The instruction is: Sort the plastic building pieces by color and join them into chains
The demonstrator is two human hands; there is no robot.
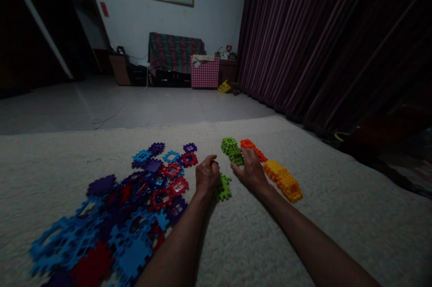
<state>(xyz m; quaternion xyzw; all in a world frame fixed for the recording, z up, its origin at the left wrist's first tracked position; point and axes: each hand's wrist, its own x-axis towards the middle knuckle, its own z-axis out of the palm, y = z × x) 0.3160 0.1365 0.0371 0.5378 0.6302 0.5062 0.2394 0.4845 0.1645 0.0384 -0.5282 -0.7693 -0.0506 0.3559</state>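
My right hand [250, 169] has its fingers and thumb apart, with the fingertips at the near end of a row of green toothed pieces [229, 144]. Just left of it, my left hand [207, 173] is curled, and whatever it may hold is hidden. Beside that hand's wrist lies another green piece [223, 187], partly covered. Orange pieces [248, 144] and a leaning row of yellow pieces [285, 181] lie to the right. A loose heap of blue pieces [133, 255], purple pieces [102, 185] and red pieces [93, 265] spreads on the left.
Everything lies on a pale quilted cover [256, 242]. Past its far edge, a tiled floor [175, 107] holds a low black cabinet [172, 78] and a red checked cloth [204, 73]. Dark purple curtains [286, 39] hang on the right.
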